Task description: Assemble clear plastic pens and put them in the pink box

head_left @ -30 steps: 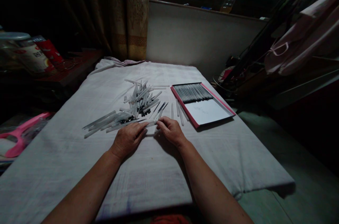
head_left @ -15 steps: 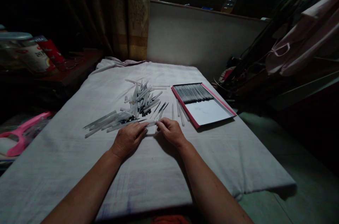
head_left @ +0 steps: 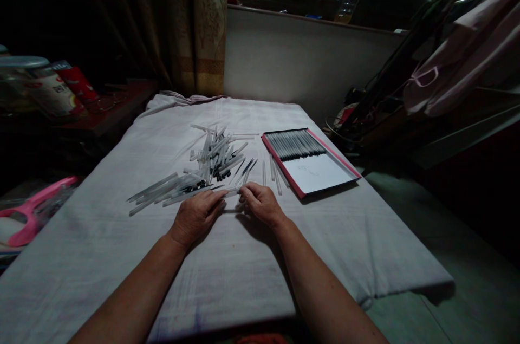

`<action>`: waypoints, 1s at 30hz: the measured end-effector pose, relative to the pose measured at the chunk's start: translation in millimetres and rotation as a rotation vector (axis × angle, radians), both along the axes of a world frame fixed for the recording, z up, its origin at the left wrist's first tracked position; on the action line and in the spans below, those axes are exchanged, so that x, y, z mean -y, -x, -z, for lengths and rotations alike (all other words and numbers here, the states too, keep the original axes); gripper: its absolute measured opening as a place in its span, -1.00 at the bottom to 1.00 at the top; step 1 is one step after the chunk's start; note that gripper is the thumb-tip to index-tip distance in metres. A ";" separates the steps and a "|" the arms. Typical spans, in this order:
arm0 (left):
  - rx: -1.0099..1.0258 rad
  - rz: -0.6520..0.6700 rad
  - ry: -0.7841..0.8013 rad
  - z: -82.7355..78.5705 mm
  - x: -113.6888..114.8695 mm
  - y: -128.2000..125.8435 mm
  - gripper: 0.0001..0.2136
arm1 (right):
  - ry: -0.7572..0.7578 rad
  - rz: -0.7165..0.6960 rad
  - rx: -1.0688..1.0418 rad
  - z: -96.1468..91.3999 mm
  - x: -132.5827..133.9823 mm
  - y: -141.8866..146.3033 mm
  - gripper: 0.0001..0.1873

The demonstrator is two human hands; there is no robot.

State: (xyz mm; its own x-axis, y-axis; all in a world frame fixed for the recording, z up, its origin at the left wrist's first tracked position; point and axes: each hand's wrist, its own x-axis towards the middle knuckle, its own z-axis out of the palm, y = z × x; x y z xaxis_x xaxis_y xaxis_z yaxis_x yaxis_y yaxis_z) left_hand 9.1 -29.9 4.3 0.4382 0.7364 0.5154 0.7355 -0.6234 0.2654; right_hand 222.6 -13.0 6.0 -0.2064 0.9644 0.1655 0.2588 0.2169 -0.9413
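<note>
Between my hands lies a clear pen barrel (head_left: 233, 190), roughly level above the cloth. My left hand (head_left: 199, 211) pinches its left end, and my right hand (head_left: 261, 202) has closed fingers at its right end. The fingertips partly hide it, so any insert inside cannot be made out. Just beyond the hands, a loose pile of clear pen barrels (head_left: 219, 150) is mixed with small black caps (head_left: 222, 175). Several dark-tipped refills (head_left: 247, 166) lie beside the pile. More long pen pieces (head_left: 152, 190) lie left of my left hand.
A red-edged shallow box (head_left: 325, 175) at the right holds a row of black-ended pens (head_left: 296, 143). Several barrels (head_left: 278, 177) lie along its left side. A white cloth (head_left: 227, 279) covers the table. Jars (head_left: 44, 86) stand on a side surface at left.
The camera view has shifted slightly. Both hands keep their grip on the pen barrel in nearly the same place; the pile and box have not moved.
</note>
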 end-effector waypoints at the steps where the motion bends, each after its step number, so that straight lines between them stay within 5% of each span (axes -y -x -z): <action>1: 0.005 0.001 -0.003 0.2 0.1 -0.4 -0.71 | 0.037 -0.017 -0.046 0.9 0.3 1.3 -0.72; 9: 0.082 0.006 -0.066 3.0 -2.7 -6.7 -0.72 | 0.073 0.003 -0.284 -5.0 -5.1 2.7 -0.78; 17: 0.092 -0.242 -0.112 -1.5 -14.1 21.4 -0.75 | 0.150 0.607 -0.620 -18.4 -31.1 -47.3 -0.59; 30: -0.199 -0.368 0.010 -17.4 -48.0 46.3 -0.71 | 0.170 0.620 -0.590 -16.4 -30.7 -38.6 -0.60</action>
